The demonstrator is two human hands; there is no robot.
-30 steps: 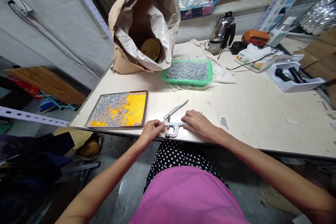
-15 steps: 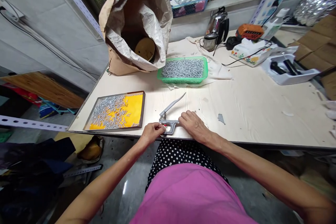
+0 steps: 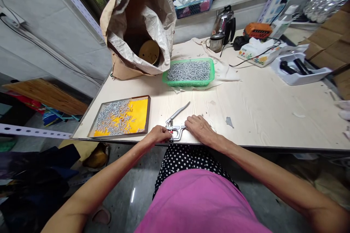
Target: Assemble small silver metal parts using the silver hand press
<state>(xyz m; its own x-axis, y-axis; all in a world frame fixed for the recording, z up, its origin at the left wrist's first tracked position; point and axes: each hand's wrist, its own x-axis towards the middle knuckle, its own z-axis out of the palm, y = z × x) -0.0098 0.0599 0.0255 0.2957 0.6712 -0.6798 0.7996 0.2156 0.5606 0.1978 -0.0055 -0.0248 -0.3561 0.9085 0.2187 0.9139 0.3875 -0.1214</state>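
A grey hand press [image 3: 177,128] with a raised lever and a red part at its jaw lies at the front edge of the table. At its left end, my left hand [image 3: 159,134] is closed in a pinch by the jaw and the red part; whatever sits between the fingertips is too small to make out. My right hand [image 3: 199,127] rests on the table, its fingers curled round the right end of the press. To the left stands a shallow tray [image 3: 149,114] with a yellow bottom, holding many small silver metal pins [image 3: 113,114].
Behind the press, a green basket [image 3: 188,83] is full of similar pins. A large open sack [image 3: 120,62] stands at the back left. Farther right are a metal kettle [image 3: 224,22], an orange battery device [image 3: 257,30], a tissue pack [image 3: 258,56] and a white tray [image 3: 300,79].
My left hand has moved slightly to the right, closer in at the jaw. The lever's tip appears a little lower. My right hand stays almost where it was; the view has shifted slightly.
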